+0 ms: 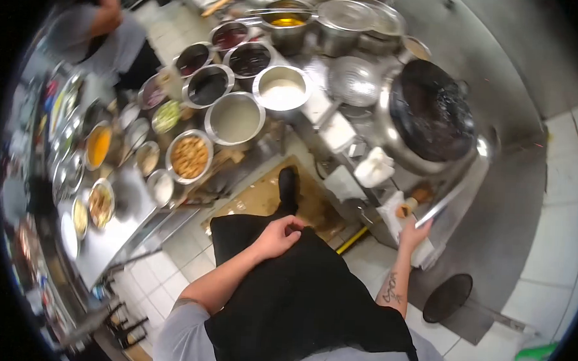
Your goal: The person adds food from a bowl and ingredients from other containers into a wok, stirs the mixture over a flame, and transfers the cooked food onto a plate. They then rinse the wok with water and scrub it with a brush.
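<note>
My right hand (415, 234) is closed around the handle of a metal utensil (437, 209), beside the stove's front edge. The utensil's far end lies near the dark wok (432, 112). In front of my black apron (297, 290), my left hand (280, 237) has its fingers curled together near the cloth; whether they pinch anything is hidden. White cloths lie on the ledge near my right hand, one crumpled (374, 167).
Pots of sauces and a bowl of brown pieces (189, 157) crowd the counter at the left. A perforated ladle (354, 81) rests left of the wok. Another person (108, 37) stands at the upper left. A round strainer (447, 298) hangs at the lower right.
</note>
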The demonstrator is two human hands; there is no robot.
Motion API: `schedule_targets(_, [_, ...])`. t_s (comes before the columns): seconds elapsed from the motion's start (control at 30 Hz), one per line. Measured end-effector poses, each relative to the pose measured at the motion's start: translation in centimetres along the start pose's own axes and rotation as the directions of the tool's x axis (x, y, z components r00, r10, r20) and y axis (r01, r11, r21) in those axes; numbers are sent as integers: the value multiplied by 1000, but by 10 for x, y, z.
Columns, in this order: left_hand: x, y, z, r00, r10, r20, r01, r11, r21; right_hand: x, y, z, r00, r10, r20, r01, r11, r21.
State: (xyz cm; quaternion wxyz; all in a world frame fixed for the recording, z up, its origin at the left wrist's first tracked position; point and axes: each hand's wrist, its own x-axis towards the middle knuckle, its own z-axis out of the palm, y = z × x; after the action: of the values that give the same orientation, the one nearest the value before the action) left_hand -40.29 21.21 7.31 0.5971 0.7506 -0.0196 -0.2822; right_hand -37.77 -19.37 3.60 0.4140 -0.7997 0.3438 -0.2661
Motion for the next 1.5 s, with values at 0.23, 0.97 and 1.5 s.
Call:
schedule_targets(0.23, [-82,-45,-27,926,-120,-358,41,974,-222,-21,120,17,974,220,-47,-224,958,-179])
schedule_targets(0.97, [-144,-71,-124,977,-44,-209,9,986,-166,-138,128,44,816,576,58,-557,808,-193])
schedule_targets(1.5, [-101,-5,-106,991,59,119,-80,980,180,-309,192,30,419,861,288,-896,443,-21])
